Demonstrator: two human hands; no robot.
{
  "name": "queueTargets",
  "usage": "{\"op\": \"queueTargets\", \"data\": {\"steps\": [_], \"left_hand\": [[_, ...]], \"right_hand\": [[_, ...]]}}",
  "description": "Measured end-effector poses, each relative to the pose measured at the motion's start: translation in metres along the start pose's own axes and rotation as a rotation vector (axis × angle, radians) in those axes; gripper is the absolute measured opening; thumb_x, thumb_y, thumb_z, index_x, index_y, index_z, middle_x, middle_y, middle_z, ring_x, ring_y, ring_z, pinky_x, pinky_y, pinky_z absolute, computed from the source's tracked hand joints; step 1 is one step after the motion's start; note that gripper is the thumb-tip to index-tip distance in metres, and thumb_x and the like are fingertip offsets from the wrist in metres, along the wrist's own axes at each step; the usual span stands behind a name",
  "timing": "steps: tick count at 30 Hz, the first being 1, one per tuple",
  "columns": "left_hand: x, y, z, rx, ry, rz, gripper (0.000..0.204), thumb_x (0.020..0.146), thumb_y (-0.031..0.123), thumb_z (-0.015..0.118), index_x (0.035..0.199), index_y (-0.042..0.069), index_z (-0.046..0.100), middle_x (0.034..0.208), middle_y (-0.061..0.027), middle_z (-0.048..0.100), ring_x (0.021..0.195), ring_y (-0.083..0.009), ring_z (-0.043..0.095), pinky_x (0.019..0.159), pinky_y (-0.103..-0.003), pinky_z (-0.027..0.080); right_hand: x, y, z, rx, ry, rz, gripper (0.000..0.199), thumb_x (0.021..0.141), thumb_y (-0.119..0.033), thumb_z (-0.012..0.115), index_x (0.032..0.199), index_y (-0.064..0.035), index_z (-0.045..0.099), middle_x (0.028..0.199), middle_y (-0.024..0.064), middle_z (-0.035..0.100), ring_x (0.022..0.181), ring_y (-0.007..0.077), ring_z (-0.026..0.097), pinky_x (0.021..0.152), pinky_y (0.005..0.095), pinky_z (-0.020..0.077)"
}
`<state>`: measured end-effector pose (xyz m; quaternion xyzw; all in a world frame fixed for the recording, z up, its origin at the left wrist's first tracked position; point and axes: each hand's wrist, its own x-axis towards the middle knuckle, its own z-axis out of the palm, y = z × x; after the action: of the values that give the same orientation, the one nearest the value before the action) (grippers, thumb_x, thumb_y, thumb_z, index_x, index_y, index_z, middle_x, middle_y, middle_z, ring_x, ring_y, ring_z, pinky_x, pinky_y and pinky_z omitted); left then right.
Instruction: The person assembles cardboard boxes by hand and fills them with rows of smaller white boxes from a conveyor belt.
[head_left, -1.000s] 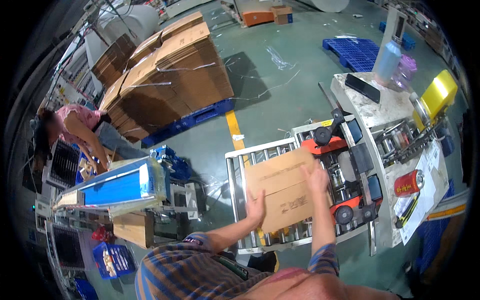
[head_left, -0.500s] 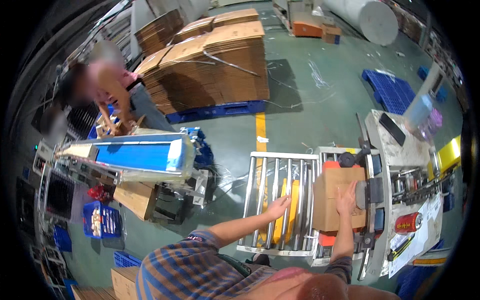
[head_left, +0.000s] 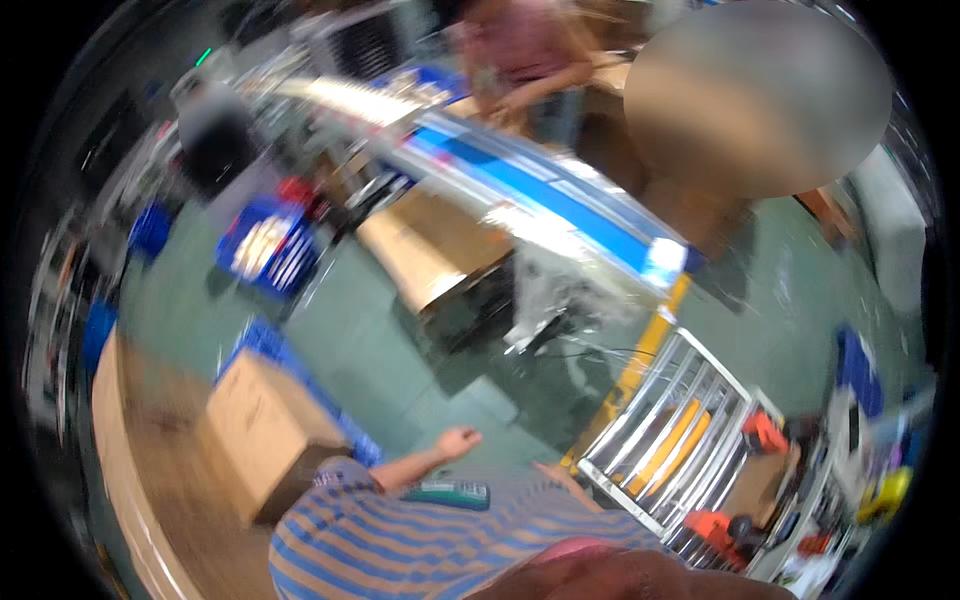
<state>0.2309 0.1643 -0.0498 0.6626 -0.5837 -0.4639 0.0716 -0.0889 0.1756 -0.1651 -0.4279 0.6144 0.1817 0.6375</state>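
Observation:
My left hand [head_left: 460, 441] is over the floor in front of my body, touching nothing I can see; its fingers are smeared by motion. Part of my right arm [head_left: 566, 484] shows low in front of my striped shirt, and the fingers there cannot be made out. To the right is a roller conveyor [head_left: 668, 440] with a yellow piece beneath its rollers. At its far right end a brown carton [head_left: 762, 487] sits between orange parts, apart from both hands. Nearest on my left is a closed cardboard box [head_left: 270, 430].
A blue-belted conveyor [head_left: 540, 205] slants across the middle, with a large carton [head_left: 435, 250] below its side. Another person [head_left: 530, 60] works behind it. A blue basket of pale pieces [head_left: 268, 248] stands on the floor at left. A blue pallet [head_left: 350, 440] lies beside the box.
My view has swung left and down, so the roller conveyor now lies at the lower right. My right hand has come off the carton; both arms are now near my body.

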Motion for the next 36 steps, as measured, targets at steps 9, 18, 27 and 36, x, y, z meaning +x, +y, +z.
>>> {"op": "queueTargets", "data": {"steps": [9, 18, 27, 36], "left_hand": [[-0.072, -0.153, -0.097, -0.400, 0.523, -0.320, 0.059, 0.081, 0.051, 0.057, 0.113, 0.002, 0.061, 0.109, -0.0183, 0.063, 0.103, -0.0333, 0.060, 0.088, -0.041, 0.047], [-0.067, -0.276, -0.187, -0.313, 0.560, -0.631, 0.069, 0.076, 0.052, 0.063, 0.122, 0.002, 0.054, 0.120, -0.0189, 0.058, 0.109, -0.0330, 0.056, 0.094, -0.039, 0.044], [-0.115, -0.398, -0.186, 0.345, 0.317, -0.753, 0.087, 0.056, 0.045, 0.082, 0.128, 0.009, 0.050, 0.140, -0.0138, 0.040, 0.134, -0.0266, 0.031, 0.104, -0.054, 0.029], [-0.149, -0.483, -0.192, 0.671, 0.247, -0.228, 0.034, 0.085, 0.023, 0.047, 0.113, 0.010, 0.062, 0.125, -0.0064, 0.053, 0.126, -0.0230, 0.038, 0.107, -0.055, 0.021]], "right_hand": [[0.023, -0.303, 0.032, 0.061, 0.236, -0.711, 0.043, 0.087, -0.035, 0.063, 0.111, 0.0003, 0.060, 0.089, 0.0026, 0.064, 0.070, 0.0084, 0.057, 0.062, 0.0237, 0.0462], [0.187, -0.323, -0.027, -1.008, 0.203, -0.319, 0.037, 0.083, -0.041, 0.064, 0.090, -0.0047, 0.069, 0.085, 0.0109, 0.068, 0.081, 0.0233, 0.064, 0.071, 0.0361, 0.0495], [0.107, -0.557, 0.072, -0.362, 0.027, -0.400, 0.053, 0.085, -0.036, 0.065, 0.117, 0.0049, 0.056, 0.093, 0.0088, 0.066, 0.073, 0.0132, 0.059, 0.068, 0.0288, 0.0482], [0.133, -0.625, 0.085, -0.875, 0.167, -0.324, 0.048, 0.087, -0.042, 0.060, 0.116, -0.0037, 0.060, 0.100, 0.0120, 0.067, 0.093, 0.0219, 0.062, 0.082, 0.0338, 0.0481]]}}
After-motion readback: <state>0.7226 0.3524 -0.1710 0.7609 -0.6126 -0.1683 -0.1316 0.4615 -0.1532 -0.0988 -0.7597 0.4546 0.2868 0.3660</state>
